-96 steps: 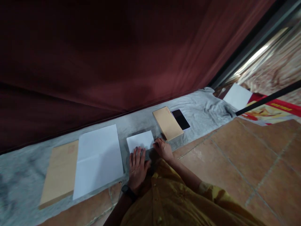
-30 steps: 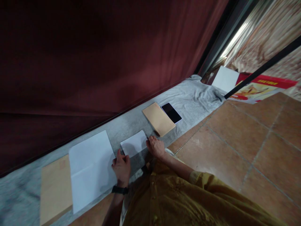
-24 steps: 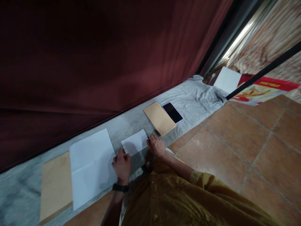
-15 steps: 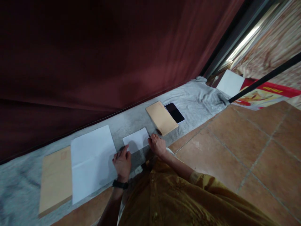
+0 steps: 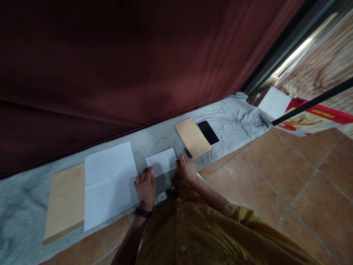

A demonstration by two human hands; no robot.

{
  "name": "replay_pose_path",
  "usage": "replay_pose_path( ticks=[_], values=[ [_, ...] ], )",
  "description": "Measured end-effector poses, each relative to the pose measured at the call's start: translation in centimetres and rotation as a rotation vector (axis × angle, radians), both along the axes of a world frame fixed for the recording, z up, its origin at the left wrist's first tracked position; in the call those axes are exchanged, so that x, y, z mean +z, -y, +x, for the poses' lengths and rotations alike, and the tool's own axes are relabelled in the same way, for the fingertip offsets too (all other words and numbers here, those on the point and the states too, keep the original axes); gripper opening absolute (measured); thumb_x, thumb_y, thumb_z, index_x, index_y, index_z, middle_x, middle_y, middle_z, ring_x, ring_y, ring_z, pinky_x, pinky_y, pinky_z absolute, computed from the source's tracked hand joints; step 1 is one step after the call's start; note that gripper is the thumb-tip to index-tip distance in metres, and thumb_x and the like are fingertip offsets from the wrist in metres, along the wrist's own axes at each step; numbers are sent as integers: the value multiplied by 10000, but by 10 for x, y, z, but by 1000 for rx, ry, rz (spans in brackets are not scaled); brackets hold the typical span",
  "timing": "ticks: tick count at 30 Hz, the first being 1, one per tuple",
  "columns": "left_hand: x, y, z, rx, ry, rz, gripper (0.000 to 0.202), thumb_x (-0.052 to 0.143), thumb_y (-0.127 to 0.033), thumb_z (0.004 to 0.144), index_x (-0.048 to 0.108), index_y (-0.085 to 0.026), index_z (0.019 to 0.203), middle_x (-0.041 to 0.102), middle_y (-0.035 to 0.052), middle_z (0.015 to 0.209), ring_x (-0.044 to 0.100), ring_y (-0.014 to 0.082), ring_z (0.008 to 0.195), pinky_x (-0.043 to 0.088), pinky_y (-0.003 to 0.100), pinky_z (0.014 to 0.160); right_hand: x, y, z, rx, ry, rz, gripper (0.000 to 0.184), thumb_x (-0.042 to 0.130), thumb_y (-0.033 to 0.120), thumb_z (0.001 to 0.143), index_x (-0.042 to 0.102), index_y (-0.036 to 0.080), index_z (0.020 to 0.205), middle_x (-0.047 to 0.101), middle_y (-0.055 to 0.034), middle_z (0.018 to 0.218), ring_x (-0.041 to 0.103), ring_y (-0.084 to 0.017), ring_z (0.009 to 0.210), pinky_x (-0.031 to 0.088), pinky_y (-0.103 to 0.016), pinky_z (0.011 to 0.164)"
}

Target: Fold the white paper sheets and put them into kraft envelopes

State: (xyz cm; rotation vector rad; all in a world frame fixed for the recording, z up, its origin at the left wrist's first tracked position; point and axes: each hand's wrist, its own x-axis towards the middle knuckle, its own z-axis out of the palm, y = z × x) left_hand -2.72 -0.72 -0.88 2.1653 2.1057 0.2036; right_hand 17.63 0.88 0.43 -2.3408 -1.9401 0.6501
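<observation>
A small white sheet of paper (image 5: 161, 161), seemingly folded, lies on the grey cloth in front of me. At its near left corner is my left hand (image 5: 146, 185), wearing a black wristband; its fingers are closed at the paper's edge. The curled fingers of my right hand (image 5: 186, 168) are on the paper's right edge. Just left of my left hand lies a large white sheet (image 5: 110, 184) with a crease across it. Beyond my right hand is a small brown envelope (image 5: 192, 137). My fingertips are partly hidden.
A large brown envelope (image 5: 65, 200) lies left of the big sheet. Beside the small envelope is a dark-screened phone (image 5: 208, 132). The grey cloth (image 5: 231, 114) runs along a dark red curtain (image 5: 138, 66). A black pole (image 5: 314, 99) slants above a printed red box (image 5: 317, 116); tiled floor (image 5: 264, 176) lies right.
The view has shifted slightly, so things sit a little further right. Both hands stay at the small paper's edges, with hardly any movement.
</observation>
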Motion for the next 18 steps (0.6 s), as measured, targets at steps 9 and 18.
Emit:
replay_pose_path(
  ticks=[9,18],
  values=[
    [2,0,2,1,-4,5,421,389,-243,994,602,-243,1357,700,103,1092,558,300,1065,404,421,877,1,4,5,128,9,29,491,280,363,1081,295,346,1572,651,-75,1177,689,-180,859,509,-264,701],
    [4,1,5,14,2,-14,436,402,-232,984,582,-261,1381,690,109,1096,550,300,1085,404,430,900,2,4,2,146,87,5,511,269,360,1075,295,315,1584,641,-115,1206,682,-195,884,544,-291,745]
  ],
)
